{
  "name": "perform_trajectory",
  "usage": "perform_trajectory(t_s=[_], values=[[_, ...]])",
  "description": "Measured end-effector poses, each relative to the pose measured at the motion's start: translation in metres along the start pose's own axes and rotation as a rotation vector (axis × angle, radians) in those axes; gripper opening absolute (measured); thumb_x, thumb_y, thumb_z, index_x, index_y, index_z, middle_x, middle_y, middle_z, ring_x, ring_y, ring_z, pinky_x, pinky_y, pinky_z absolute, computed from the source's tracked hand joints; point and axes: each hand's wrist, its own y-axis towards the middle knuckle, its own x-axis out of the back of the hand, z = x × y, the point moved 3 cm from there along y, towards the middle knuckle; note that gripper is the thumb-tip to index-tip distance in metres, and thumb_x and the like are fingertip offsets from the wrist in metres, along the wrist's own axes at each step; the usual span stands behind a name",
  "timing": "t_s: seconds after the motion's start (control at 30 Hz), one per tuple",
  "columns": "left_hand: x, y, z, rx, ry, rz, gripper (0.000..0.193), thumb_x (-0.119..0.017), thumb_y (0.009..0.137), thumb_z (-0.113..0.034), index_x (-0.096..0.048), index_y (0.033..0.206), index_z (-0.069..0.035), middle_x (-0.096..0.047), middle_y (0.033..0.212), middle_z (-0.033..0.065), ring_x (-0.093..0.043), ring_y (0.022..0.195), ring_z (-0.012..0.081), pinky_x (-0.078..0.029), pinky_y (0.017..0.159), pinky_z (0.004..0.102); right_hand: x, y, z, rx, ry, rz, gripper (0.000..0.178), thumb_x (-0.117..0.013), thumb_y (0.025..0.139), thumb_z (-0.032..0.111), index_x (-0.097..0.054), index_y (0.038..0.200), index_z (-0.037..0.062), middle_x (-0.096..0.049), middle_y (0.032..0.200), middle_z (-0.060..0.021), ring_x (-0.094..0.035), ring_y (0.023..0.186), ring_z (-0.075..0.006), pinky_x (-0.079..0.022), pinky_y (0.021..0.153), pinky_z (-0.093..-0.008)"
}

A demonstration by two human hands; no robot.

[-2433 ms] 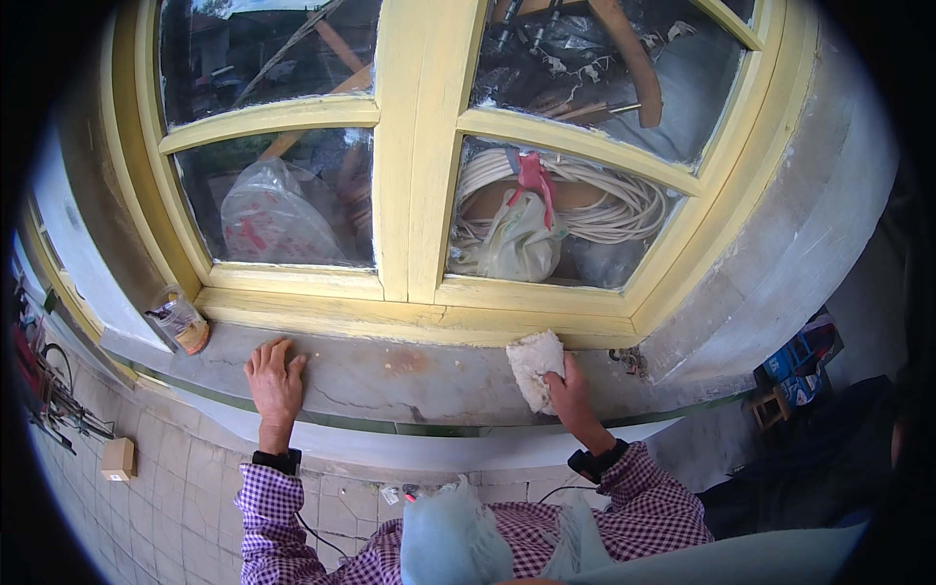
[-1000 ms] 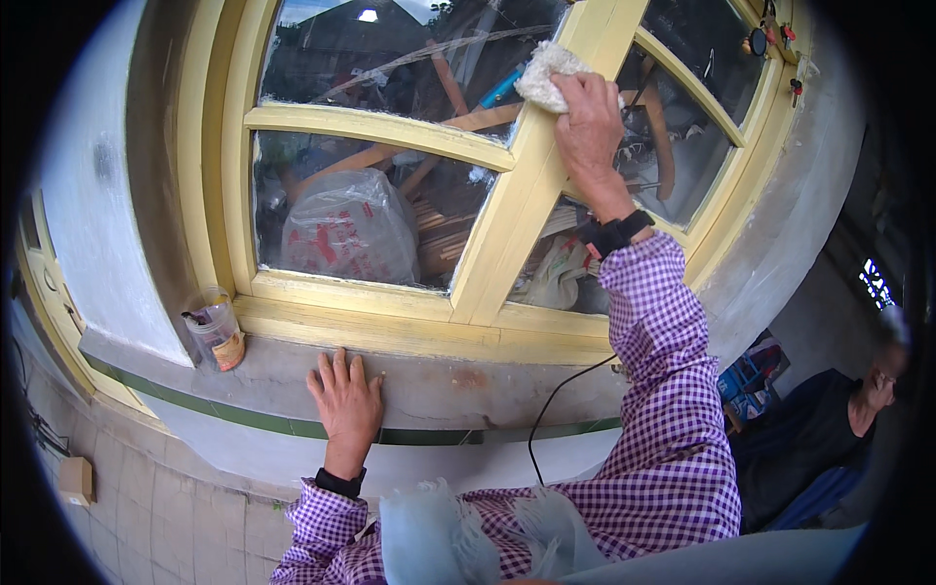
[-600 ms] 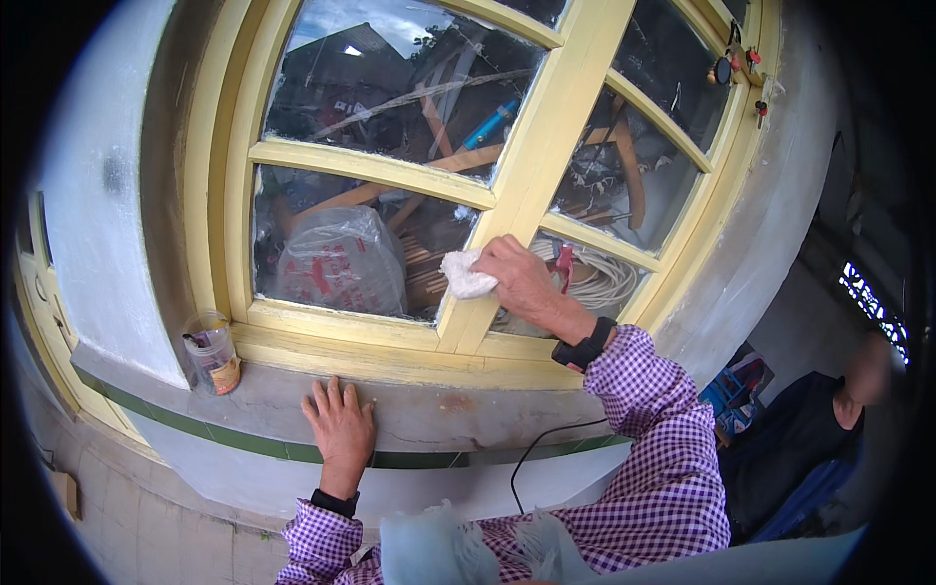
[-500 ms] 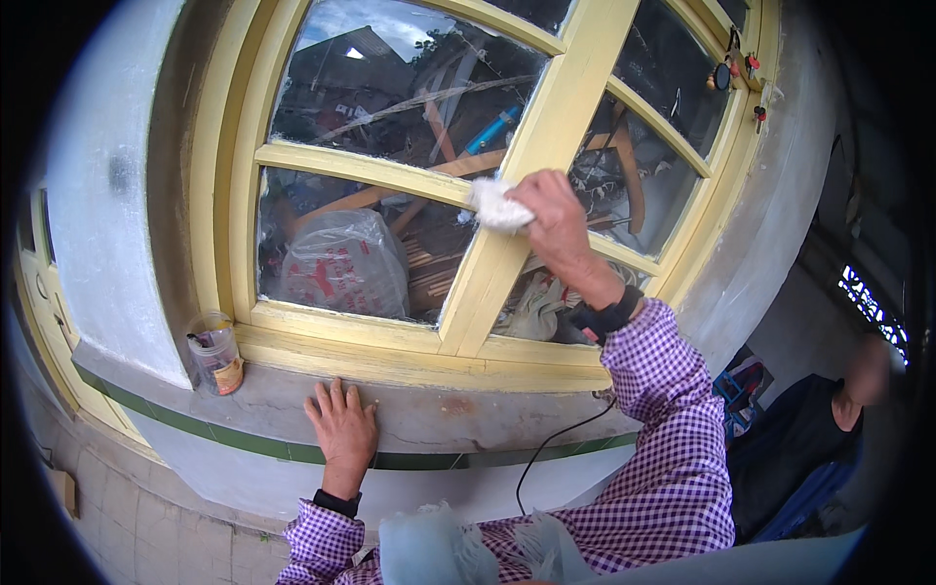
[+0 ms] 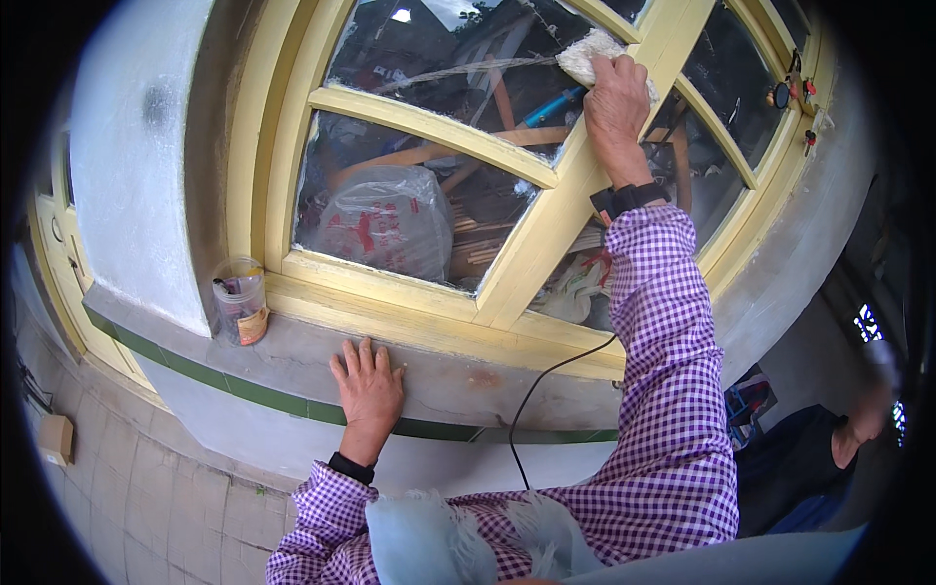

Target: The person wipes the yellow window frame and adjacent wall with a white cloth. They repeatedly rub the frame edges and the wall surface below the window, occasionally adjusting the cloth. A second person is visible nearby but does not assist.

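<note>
A crumpled white rag (image 5: 589, 57) is gripped in my right hand (image 5: 618, 107), pressed where the upper pane meets the middle post (image 5: 624, 136) of a pale yellow window frame. My right arm reaches up across the lower right pane. Below, my left hand (image 5: 370, 390) rests flat with fingers spread on the grey sill (image 5: 458, 375), holding nothing. To its left on the sill stands a clear plastic jar (image 5: 240, 304) with an orange label and some dark sticks inside. Behind the lower left pane (image 5: 478, 210) sits a bulging clear plastic bag (image 5: 385, 219) with red print.
A black cable (image 5: 526, 419) hangs over the sill near my right sleeve. Small red and black hardware (image 5: 795, 93) sits on the right window frame. A person in dark clothes (image 5: 795, 468) is at the lower right. A cardboard box (image 5: 56, 439) lies on the tiled ground at left.
My right hand has moved the rag up and to the right along the middle post. The view has shifted slightly; my left hand stays on the sill.
</note>
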Motion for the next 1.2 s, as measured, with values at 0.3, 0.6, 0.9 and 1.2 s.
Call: perform_trajectory(t_s=[0.3,0.6,0.9,1.2], values=[[0.0,-0.001,-0.001,-0.011,0.039,0.011,0.047,-0.065,0.095,-0.036,-0.062,0.131,-0.006,-0.05,0.149,0.0159,-0.034,0.144,0.0419,-0.022,0.117,0.0634,0.045,-0.086,0.071,-0.013,0.269,0.337,0.023,-0.065,0.078,-0.001,-0.07,0.098,0.0099,-0.059,0.095,-0.0109,-0.06,0.094,-0.0314,-0.05,0.081,-0.0444],[0.002,-0.001,-0.004,-0.061,0.035,-0.008,0.043,-0.062,0.097,-0.033,-0.064,0.128,-0.004,-0.053,0.147,0.0185,-0.035,0.143,0.0451,-0.019,0.115,0.0693,0.018,-0.056,0.148,-0.17,0.483,0.253,0.031,-0.067,0.078,-0.001,-0.071,0.107,0.0069,-0.061,0.101,-0.0138,-0.059,0.102,-0.0358,-0.052,0.087,-0.0468],[-0.003,-0.002,0.0,-0.076,0.009,-0.046,0.042,-0.064,0.095,-0.035,-0.065,0.125,-0.005,-0.053,0.146,0.018,-0.036,0.142,0.045,-0.021,0.113,0.0707,-0.026,0.023,0.258,0.132,0.679,-0.039,0.023,-0.061,0.08,-0.001,-0.071,0.098,0.0077,-0.06,0.094,-0.013,-0.059,0.093,-0.033,-0.053,0.08,-0.0455],[-0.001,-0.001,0.002,-0.067,-0.015,-0.054,0.039,-0.067,0.093,-0.033,-0.066,0.121,-0.007,-0.053,0.144,0.0154,-0.036,0.141,0.0412,-0.021,0.114,0.0663,-0.053,0.092,0.216,0.457,0.381,-0.198,0.005,-0.062,0.083,0.013,-0.067,0.085,0.0123,-0.059,0.094,-0.0056,-0.056,0.097,-0.0245,-0.043,0.086,-0.0395]])
